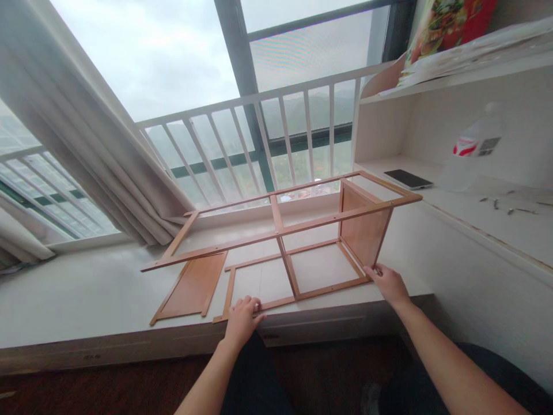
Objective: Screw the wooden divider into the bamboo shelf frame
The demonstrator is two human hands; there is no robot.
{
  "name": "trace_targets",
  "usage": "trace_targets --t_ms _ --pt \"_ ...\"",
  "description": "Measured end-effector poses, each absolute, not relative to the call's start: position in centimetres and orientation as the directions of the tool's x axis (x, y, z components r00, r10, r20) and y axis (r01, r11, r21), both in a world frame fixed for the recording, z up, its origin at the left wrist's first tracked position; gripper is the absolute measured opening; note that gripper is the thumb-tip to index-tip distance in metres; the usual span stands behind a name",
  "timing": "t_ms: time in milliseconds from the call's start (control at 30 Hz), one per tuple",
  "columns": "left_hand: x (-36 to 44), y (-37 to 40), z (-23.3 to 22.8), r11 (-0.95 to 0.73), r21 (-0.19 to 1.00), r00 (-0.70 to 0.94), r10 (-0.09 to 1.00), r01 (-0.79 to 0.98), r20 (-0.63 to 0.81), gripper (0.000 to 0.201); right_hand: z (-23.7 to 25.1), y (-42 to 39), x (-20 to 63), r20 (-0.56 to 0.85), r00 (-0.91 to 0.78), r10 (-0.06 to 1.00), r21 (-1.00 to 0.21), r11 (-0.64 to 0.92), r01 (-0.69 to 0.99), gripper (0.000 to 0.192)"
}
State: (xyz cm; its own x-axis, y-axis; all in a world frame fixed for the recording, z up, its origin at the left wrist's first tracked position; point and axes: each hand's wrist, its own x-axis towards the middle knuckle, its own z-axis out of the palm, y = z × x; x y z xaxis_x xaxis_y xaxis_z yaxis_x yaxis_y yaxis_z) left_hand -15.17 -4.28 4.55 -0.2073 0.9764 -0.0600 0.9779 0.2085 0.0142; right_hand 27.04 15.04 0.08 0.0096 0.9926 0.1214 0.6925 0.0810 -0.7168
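A light brown wooden frame (285,230) lies partly put together on the white window ledge (78,294). An upright wooden panel (365,227) joins its upper and lower rails at the right end. My left hand (242,318) rests on the near bottom rail, fingers curled over its edge. My right hand (389,282) touches the lower right corner of the frame, by the foot of the upright panel. A loose wooden panel (192,288) lies flat on the ledge to the left of the frame.
A white railing (259,138) and a large window stand behind the ledge, with a curtain (86,150) at the left. To the right, white shelves hold a dark phone (408,178), a clear plastic bottle (473,150) and small metal screws (510,206).
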Motion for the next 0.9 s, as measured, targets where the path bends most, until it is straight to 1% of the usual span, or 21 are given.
trace_targets --t_ms 67,200,300,367,467,600,667,733,900 --pt "-15.3 -3.7 4.4 0.185 0.006 -0.184 0.981 0.983 -0.056 0.022 0.4 15.4 27.1 0.123 -0.013 0.992 -0.653 0.091 0.752 0.044" --pt "-15.8 -3.4 4.4 0.057 -0.002 -0.056 0.994 0.998 -0.094 0.017 1.0 15.3 26.9 0.145 -0.027 0.989 -0.521 0.100 0.848 0.046" --pt "-16.0 -3.9 4.5 -0.006 -0.038 0.002 0.994 0.999 -0.113 0.014 1.6 14.7 26.6 0.140 -0.035 0.990 -0.458 0.096 0.884 0.047" --pt "-16.3 -4.5 4.5 -0.020 -0.041 0.015 0.994 0.999 -0.108 0.013 2.2 14.2 26.4 0.148 -0.044 0.988 -0.453 0.107 0.885 0.047" --pt "-17.2 -5.5 4.5 0.012 0.008 -0.011 0.995 1.000 -0.094 0.016 3.1 13.4 26.3 0.190 -0.055 0.980 -0.469 0.140 0.872 0.046" --pt "-18.5 -6.5 5.8 0.036 0.066 -0.032 0.997 0.997 -0.071 0.018 4.6 12.3 26.4 0.341 -0.055 0.939 -0.500 0.230 0.835 0.041" --pt "-18.8 -6.7 7.1 -0.004 0.073 0.008 0.998 0.997 -0.055 0.019 5.4 11.8 26.5 0.417 -0.056 0.907 -0.512 0.286 0.810 0.040" --pt "-19.0 -6.5 8.5 -0.052 0.072 0.056 0.997 0.996 -0.056 0.023 6.3 11.5 26.6 0.462 -0.055 0.885 -0.520 0.321 0.791 0.039" --pt "-19.3 -5.2 11.1 -0.118 0.110 0.131 0.984 0.987 -0.120 0.031 8.2 11.9 26.9 0.462 -0.044 0.886 -0.525 0.313 0.792 0.038"
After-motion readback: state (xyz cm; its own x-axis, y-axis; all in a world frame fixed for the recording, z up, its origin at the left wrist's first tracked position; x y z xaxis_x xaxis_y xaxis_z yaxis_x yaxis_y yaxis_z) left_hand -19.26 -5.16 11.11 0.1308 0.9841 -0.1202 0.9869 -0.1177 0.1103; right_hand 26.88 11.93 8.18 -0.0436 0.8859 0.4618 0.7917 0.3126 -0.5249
